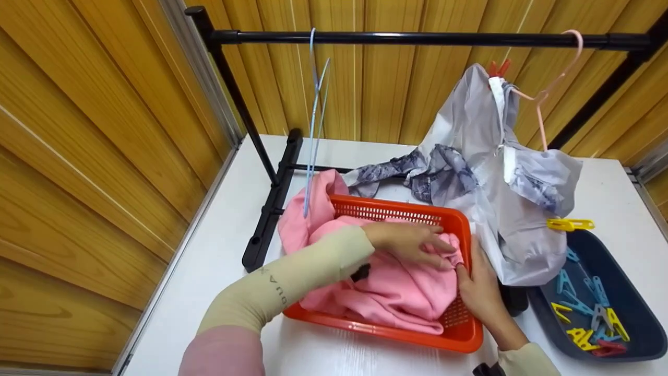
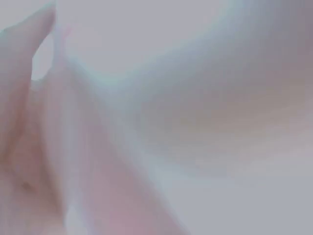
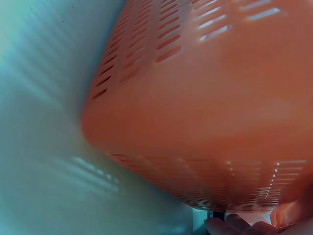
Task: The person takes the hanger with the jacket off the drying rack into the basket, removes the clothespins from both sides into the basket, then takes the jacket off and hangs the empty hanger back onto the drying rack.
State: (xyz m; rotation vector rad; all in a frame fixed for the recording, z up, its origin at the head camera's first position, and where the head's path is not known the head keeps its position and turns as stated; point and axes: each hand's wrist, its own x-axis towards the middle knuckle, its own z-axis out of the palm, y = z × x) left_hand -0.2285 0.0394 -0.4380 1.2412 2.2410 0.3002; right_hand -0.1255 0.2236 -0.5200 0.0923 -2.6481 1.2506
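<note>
An orange-red plastic basket (image 1: pixel 376 328) holds a crumpled pink garment (image 1: pixel 402 292), part of which spills over its back left corner. My left hand (image 1: pixel 409 241) reaches across into the basket, its fingers on a gathered bit of the pink cloth near the right wall; its thumb is hidden. My right hand (image 1: pixel 481 284) grips the basket's right side, thumb over the rim against the cloth and fingers outside. Fingers (image 3: pixel 239 224) show at the basket's lower edge in the right wrist view. The left wrist view is too blurred to show the hold.
A black rack (image 1: pixel 396 37) stands behind. From its bar hang a thin blue hanger (image 1: pixel 314 120) and a pink hanger (image 1: pixel 543 96) with a grey garment (image 1: pixel 469 125), clipped by red and yellow pegs. A dark tray (image 1: pixel 639 313) of coloured clothespins lies at the right.
</note>
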